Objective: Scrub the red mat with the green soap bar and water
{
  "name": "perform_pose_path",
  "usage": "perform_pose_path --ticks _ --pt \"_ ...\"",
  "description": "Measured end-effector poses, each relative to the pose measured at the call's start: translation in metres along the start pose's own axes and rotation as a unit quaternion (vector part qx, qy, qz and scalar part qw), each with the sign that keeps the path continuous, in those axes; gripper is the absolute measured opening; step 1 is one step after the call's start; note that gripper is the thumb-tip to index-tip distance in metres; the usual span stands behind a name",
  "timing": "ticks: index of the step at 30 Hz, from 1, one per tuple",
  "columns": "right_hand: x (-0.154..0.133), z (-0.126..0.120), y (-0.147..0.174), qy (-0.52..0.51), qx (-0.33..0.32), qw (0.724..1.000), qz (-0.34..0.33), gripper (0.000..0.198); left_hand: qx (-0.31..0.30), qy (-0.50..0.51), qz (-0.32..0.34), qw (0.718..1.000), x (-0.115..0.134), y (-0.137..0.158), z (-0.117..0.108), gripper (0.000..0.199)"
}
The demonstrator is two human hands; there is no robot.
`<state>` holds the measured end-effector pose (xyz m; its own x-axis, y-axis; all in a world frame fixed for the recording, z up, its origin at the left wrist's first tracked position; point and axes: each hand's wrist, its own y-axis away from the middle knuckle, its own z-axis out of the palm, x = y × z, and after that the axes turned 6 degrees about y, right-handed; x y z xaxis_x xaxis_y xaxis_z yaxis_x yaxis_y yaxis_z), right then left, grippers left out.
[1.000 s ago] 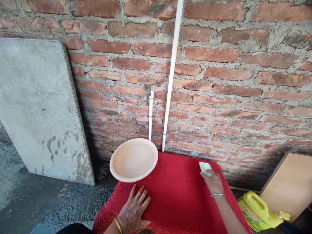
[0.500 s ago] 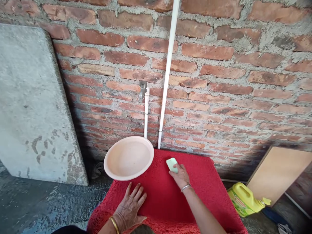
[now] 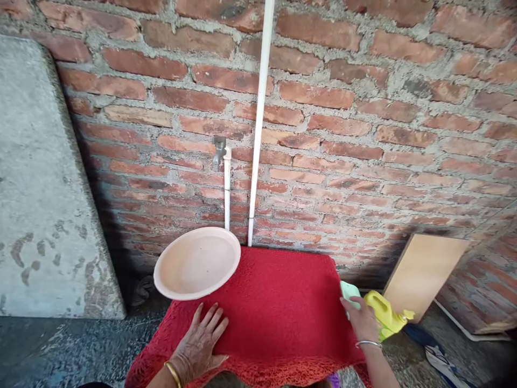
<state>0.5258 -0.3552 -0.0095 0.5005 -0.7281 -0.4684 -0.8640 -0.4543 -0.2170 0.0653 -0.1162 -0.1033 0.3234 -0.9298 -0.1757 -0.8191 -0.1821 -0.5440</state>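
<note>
head view: my left hand [image 3: 197, 345] lies flat, open, empty on the red mat [image 3: 278, 307], just below the basin [image 3: 197, 263]. right hand [image 3: 362, 320] grips a green soap bar [image 3: 348, 292] at the mat's right edge. no suds showing yet; tap [image 3: 219, 151] looks dry.

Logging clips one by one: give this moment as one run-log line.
left hand: flat on red mat | right hand: holds green bar at mat's right edge | bowl: mat's far-left corner
</note>
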Motion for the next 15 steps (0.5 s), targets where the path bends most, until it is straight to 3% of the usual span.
perform_pose_path --ticks 3,7,10,15 --pt "-0.043 0.029 0.021 -0.025 -0.044 0.998 -0.042 0.033 0.009 0.004 -0.018 1.000 -0.001 0.001 0.000 0.070" --pt "-0.080 0.059 0.042 -0.043 -0.093 0.990 -0.099 0.028 0.017 -0.002 0.018 1.000 -0.007 0.002 -0.002 0.069" --pt "-0.074 0.056 0.042 -0.026 -0.108 0.990 -0.081 0.025 0.023 -0.011 0.025 0.999 -0.010 0.001 -0.003 0.069" --pt "-0.020 0.014 0.020 0.028 -0.092 0.995 0.016 0.030 0.001 -0.008 0.005 1.000 -0.007 0.001 -0.003 0.067"
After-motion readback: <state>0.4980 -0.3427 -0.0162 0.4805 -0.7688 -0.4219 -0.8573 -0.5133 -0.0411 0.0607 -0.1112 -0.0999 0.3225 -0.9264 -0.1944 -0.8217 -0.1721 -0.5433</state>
